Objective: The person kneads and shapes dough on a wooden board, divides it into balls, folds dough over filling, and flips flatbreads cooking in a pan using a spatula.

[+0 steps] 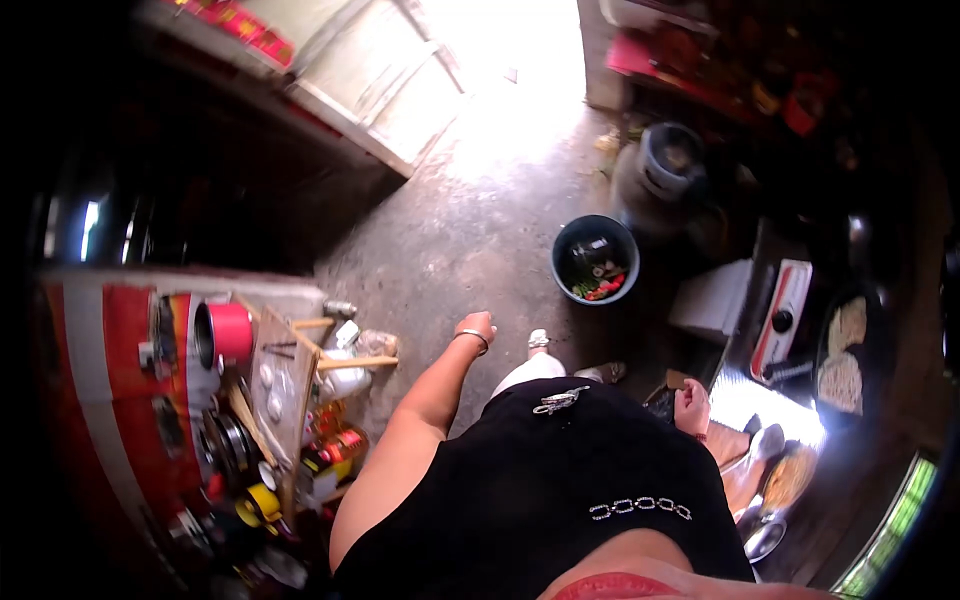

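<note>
My left hand (478, 325), with a bangle at the wrist, hangs over the concrete floor. Its fingers are curled in, and nothing shows in them. On the other side, my right hand (691, 406) is held beside my hip, fingers also curled, with no object visible in it. Close to the right hand is a brightly lit table top (735, 397). A dark bucket (558, 268) with vegetable scraps and other waste inside stands on the floor ahead, apart from both hands.
A white stove (787, 312) and a dark pan with pale flat pieces (842, 385) are at right. A small wooden table (290, 362) with a red pot (229, 332) and bottles is at left. Ahead are a grey cylinder (632, 190) and a bright doorway (515, 60).
</note>
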{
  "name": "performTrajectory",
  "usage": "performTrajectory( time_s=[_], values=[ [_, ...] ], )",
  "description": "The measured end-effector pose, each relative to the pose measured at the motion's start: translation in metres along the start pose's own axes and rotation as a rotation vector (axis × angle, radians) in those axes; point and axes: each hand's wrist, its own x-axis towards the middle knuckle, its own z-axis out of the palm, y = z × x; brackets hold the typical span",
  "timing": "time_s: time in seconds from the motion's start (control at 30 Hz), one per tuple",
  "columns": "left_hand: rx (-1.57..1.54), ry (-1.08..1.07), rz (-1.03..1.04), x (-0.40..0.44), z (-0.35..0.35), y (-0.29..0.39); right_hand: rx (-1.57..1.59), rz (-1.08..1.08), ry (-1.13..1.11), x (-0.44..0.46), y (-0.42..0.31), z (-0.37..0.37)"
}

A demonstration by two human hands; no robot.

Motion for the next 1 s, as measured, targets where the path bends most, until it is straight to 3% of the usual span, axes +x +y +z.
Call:
performTrajectory(
  time_s=[0.17, 0.3, 0.33, 0.37, 0.4, 0.47, 0.57, 0.6, 0.73, 0.87, 0.97, 1.0],
  values=[
    [-0.289, 0.12, -0.137, -0.036, 0.017, -0.093, -0.068, -0.171, -0.252, 0.06, -0.051, 0.054],
    [-0.477, 0.139, -0.281, -0.062, 0.059, -0.196, -0.16, -0.423, -0.418, 0.115, -0.135, 0.128],
    [-0.524, 0.243, -0.271, -0.063, 0.088, -0.229, -0.183, -0.455, -0.456, 0.125, -0.163, 0.153],
    [-0.49, 0.207, -0.32, -0.061, 0.105, -0.268, -0.228, -0.592, -0.451, 0.133, -0.187, 0.18],
    [-0.481, 0.157, -0.37, -0.064, 0.126, -0.292, -0.205, -0.538, -0.551, 0.135, -0.233, 0.202],
    [-0.671, 0.135, -0.562, -0.099, 0.123, -0.328, -0.219, -0.664, -0.604, 0.148, -0.279, 0.259],
    [-0.87, 0.332, -0.834, -0.133, 0.142, -0.373, -0.352, -0.882, -0.835, 0.139, -0.375, 0.329],
    [-0.909, 0.411, -0.903, -0.138, 0.157, -0.378, -0.355, -1.008, -0.886, 0.138, -0.395, 0.349],
    [-1.142, 0.443, -1.026, -0.149, 0.189, -0.385, -0.498, -1.176, -1.117, 0.124, -0.479, 0.424],
    [-0.904, 0.699, -1.132, -0.145, 0.239, -0.373, -0.607, -1.392, -1.228, 0.129, -0.537, 0.505],
    [-1.425, 0.838, -1.186, -0.137, 0.297, -0.369, -0.52, -1.546, -1.305, 0.127, -0.582, 0.562],
    [-1.409, 0.876, -1.176, -0.147, 0.29, -0.367, -0.692, -1.44, -1.381, 0.116, -0.61, 0.57]
  ],
)
